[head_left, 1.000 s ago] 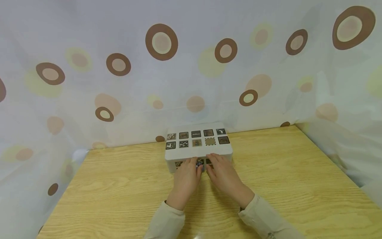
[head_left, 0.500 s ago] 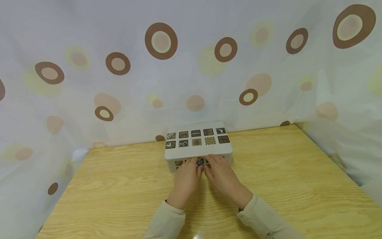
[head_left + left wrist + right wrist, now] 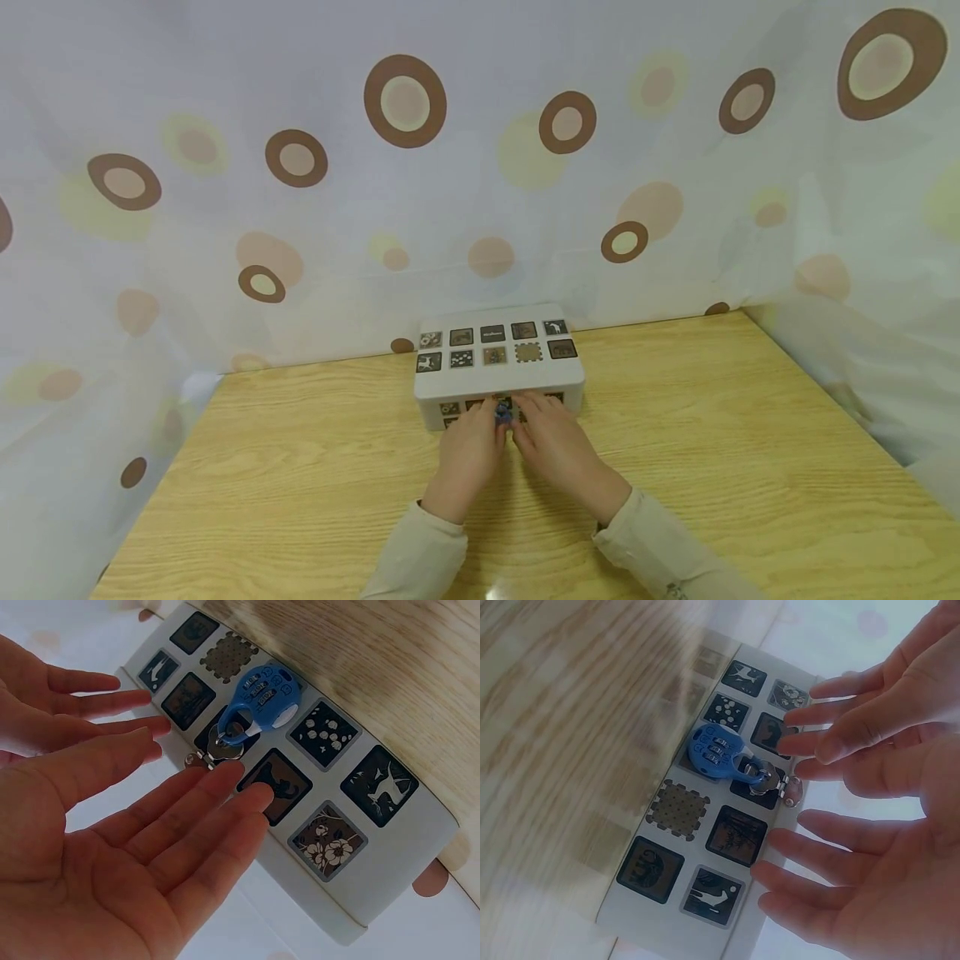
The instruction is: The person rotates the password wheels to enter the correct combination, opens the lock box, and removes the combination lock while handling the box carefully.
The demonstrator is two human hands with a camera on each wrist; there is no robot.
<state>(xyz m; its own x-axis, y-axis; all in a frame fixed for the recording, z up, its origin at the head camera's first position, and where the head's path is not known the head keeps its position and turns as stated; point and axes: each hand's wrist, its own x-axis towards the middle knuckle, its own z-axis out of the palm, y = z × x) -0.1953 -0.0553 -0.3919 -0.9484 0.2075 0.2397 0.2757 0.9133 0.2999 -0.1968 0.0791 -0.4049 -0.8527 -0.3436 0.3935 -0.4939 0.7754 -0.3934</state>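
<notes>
We record a white rectangular box with small picture squares (image 3: 498, 367) on the light wooden table (image 3: 712, 467), set toward the far edge, just before the white curtain with brown circles (image 3: 405, 167) that stands behind and to both sides. On the box's near face hangs a blue combination padlock (image 3: 502, 411), at the middle, from a metal hasp (image 3: 217, 750). Our left hand (image 3: 468, 454) lies just left of the padlock, our right hand (image 3: 558, 450) just right of it, both on the near side of the box, fingertips at its front face.
</notes>
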